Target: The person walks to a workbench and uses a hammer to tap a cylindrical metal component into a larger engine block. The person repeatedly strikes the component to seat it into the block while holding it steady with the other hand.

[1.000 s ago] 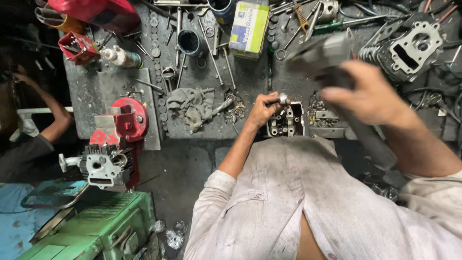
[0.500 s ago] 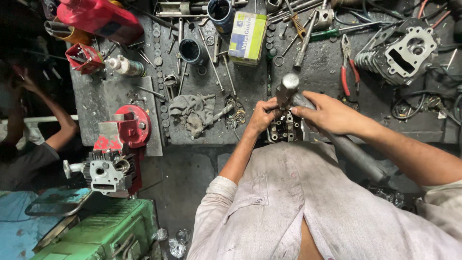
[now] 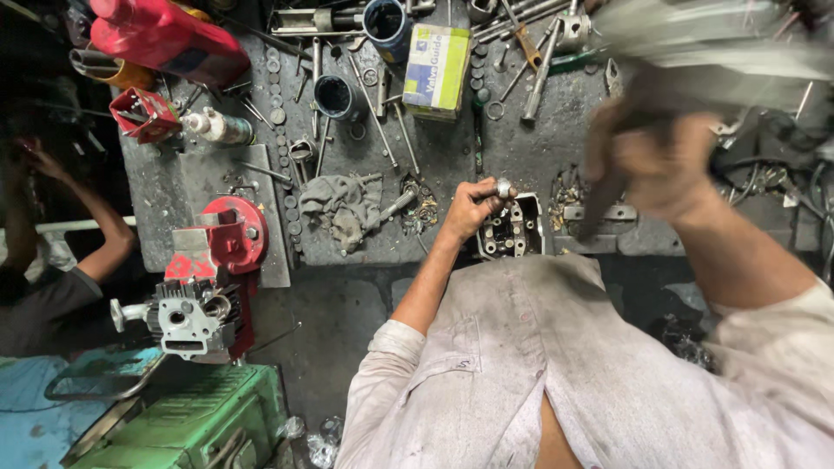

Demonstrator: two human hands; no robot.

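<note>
My left hand [image 3: 469, 208] pinches punch [image 3: 502, 188] on head [image 3: 508, 230] — right hand [image 3: 665, 165], blurred, grips hammer [image 3: 608, 204] — strike square.

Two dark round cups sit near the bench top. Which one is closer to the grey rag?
The lower cup, left of the yellow-green box; the other cup sits at the top edge, farther from the rag.

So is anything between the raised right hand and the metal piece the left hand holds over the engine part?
Nothing visible: the right hand, blurred, is up and to the side, with open space down to the metal piece pinched by the left hand on the engine part.
</note>
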